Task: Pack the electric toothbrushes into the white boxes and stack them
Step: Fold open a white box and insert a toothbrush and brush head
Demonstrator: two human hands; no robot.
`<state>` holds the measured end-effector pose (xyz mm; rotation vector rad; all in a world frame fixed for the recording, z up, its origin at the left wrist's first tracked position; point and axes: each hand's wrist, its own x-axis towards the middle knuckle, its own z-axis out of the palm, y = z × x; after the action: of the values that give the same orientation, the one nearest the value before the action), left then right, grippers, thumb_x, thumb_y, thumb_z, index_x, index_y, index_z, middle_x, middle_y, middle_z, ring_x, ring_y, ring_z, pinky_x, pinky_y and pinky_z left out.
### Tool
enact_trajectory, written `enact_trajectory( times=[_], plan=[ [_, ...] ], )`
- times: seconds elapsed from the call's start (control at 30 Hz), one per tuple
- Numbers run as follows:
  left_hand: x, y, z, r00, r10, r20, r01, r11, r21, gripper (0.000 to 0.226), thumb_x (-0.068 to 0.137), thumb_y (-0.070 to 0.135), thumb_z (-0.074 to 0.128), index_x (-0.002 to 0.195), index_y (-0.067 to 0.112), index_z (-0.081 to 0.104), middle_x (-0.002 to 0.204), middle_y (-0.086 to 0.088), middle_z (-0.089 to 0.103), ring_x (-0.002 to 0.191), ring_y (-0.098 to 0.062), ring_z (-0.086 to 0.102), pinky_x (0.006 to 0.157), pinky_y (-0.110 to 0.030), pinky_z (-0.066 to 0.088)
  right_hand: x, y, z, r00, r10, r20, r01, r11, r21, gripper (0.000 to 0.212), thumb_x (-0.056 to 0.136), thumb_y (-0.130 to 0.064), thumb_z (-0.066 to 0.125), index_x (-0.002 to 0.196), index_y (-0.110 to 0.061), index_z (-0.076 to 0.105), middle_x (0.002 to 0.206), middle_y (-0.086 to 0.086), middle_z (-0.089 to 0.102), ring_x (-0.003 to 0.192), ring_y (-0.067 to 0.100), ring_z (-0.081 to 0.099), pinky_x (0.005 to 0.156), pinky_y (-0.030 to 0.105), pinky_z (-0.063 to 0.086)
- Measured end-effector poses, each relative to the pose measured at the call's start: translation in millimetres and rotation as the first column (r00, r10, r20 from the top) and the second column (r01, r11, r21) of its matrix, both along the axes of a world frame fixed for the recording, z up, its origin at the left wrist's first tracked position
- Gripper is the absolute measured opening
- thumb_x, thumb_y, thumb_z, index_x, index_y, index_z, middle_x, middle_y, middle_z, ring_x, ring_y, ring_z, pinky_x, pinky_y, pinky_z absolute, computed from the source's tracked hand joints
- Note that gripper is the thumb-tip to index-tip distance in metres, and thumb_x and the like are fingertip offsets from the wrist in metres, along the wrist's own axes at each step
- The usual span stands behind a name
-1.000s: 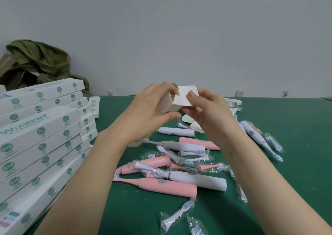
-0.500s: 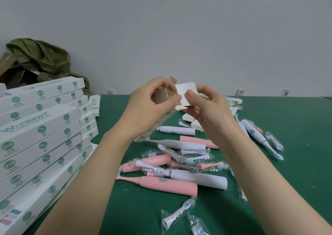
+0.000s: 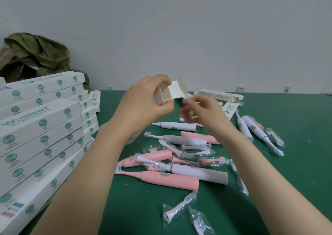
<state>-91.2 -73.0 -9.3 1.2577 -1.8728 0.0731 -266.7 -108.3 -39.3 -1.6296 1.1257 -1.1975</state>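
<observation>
Stack of packed white boxes (image 3: 41, 137) at 9 o'clock on green table (image 3: 296, 162). Left hand (image 3: 143, 103) above table centre, grasping open white box (image 3: 170, 94), end flap raised toward 1 o'clock. Right hand (image 3: 199, 110) just beside it at 3 o'clock, motion-blurred; grip cannot tell. Loose pink and white toothbrushes (image 3: 161, 178) and bagged brush heads (image 3: 179, 207) at 6 o'clock below hands.

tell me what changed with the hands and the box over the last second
The right hand let go of the box's end flap and dropped away toward the toothbrush pile, blurred with motion. The end flap now stands open, showing the hollow inside. The left hand kept its grip on the white box, still raised above the table. The stacked boxes and the loose toothbrushes did not move.
</observation>
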Motion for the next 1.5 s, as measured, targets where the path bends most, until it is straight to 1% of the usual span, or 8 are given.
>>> enact_trajectory(
  times=[0.1,0.33,0.5,0.6,0.77,1.03,1.3,1.5],
  plan=[
    [6.3,-2.1,-0.8,0.999,0.037,-0.028,-0.037,0.999,-0.012,0.038,0.071,0.044,0.057,0.108,0.034,0.057,0.09,0.016,0.053,0.077,-0.005,0.044,0.069,-0.028,0.035,-16.7,-13.0,-28.1,0.541,-0.123,-0.832,0.044,0.992,-0.117,0.019,0.091,-0.023,0.059,0.102,-0.007,0.063,0.097,0.008,0.065,0.088,0.024,0.059,0.076,0.031,0.047],
    [14.8,-8.7,-4.2,0.99,0.083,-0.111,-0.08,0.996,0.03,0.028,0.081,0.037,0.064,0.107,0.03,0.059,0.074,0.015,0.043,0.068,0.006,0.043,0.057,-0.013,0.027,-19.8,-23.3,-48.3,0.306,-0.059,-0.95,0.012,0.998,-0.058,0.016,0.09,-0.024,0.053,0.085,-0.01,0.059,0.093,0.011,0.063,0.079,0.025,0.048,0.063,0.029,0.038],
    [13.4,-12.0,-9.1,0.991,0.114,-0.075,-0.109,0.992,0.058,0.027,0.078,0.04,0.065,0.102,0.035,0.055,0.094,0.005,0.054,0.078,0.001,0.046,0.061,-0.014,0.029,-36.9,-21.7,-23.6,0.726,-0.099,-0.68,0.065,0.995,-0.075,0.013,0.089,-0.024,0.058,0.096,-0.014,0.061,0.081,0.0,0.063,0.073,0.018,0.056,0.06,0.028,0.041],
    [13.7,-14.0,-10.8,0.99,0.13,-0.056,-0.125,0.989,0.084,0.025,0.074,0.045,0.064,0.095,0.038,0.053,0.089,0.007,0.051,0.078,-0.008,0.045,0.062,-0.013,0.028,-48.5,-13.2,7.1,0.975,-0.195,-0.102,0.178,0.972,-0.151,0.006,0.084,-0.018,0.069,0.089,-0.015,0.068,0.083,0.009,0.071,0.074,0.022,0.069,0.075,0.032,0.057],
    [12.2,-19.5,-20.0,0.987,0.16,0.01,-0.16,0.979,0.127,0.03,0.071,0.042,0.064,0.099,0.033,0.054,0.098,0.005,0.052,0.078,-0.005,0.044,0.063,-0.013,0.03,-55.7,7.5,41.2,0.759,-0.215,0.615,0.337,0.938,-0.088,0.03,0.089,-0.009,0.065,0.115,-0.008,0.05,0.102,0.021,0.064,0.077,0.023,0.073,0.071,0.021,0.057],
    [14.7,-24.0,-24.5,0.973,0.23,-0.024,-0.226,0.967,0.119,0.032,0.071,0.035,0.068,0.1,0.031,0.054,0.097,0.008,0.051,0.077,-0.007,0.043,0.06,-0.012,0.028,-43.0,22.4,49.2,0.888,-0.22,0.403,0.339,0.907,-0.251,0.025,0.087,-0.01,0.067,0.093,-0.021,0.045,0.074,0.002,0.069,0.07,0.02,0.072,0.07,0.024,0.057],
    [6.5,-20.0,-23.4,0.991,0.135,-0.002,-0.133,0.982,0.135,0.037,0.07,0.035,0.071,0.101,0.031,0.051,0.097,0.008,0.052,0.081,0.001,0.045,0.059,-0.016,0.032,-29.3,20.1,39.2,0.947,-0.196,0.253,0.266,0.922,-0.281,0.022,0.083,-0.013,0.072,0.094,-0.023,0.055,0.072,0.004,0.072,0.068,0.02,0.071,0.081,0.045,0.057],
    [-4.3,-12.8,-17.8,0.997,0.074,-0.005,-0.072,0.988,0.139,0.042,0.069,0.036,0.075,0.108,0.026,0.06,0.085,0.02,0.049,0.077,0.003,0.045,0.064,-0.005,0.032,-5.6,25.4,29.0,0.924,-0.265,0.277,0.355,0.862,-0.361,0.022,0.08,-0.02,0.075,0.092,-0.032,0.061,0.076,-0.001,0.071,0.073,0.017,0.069,0.076,0.041,0.057]
  ],
)
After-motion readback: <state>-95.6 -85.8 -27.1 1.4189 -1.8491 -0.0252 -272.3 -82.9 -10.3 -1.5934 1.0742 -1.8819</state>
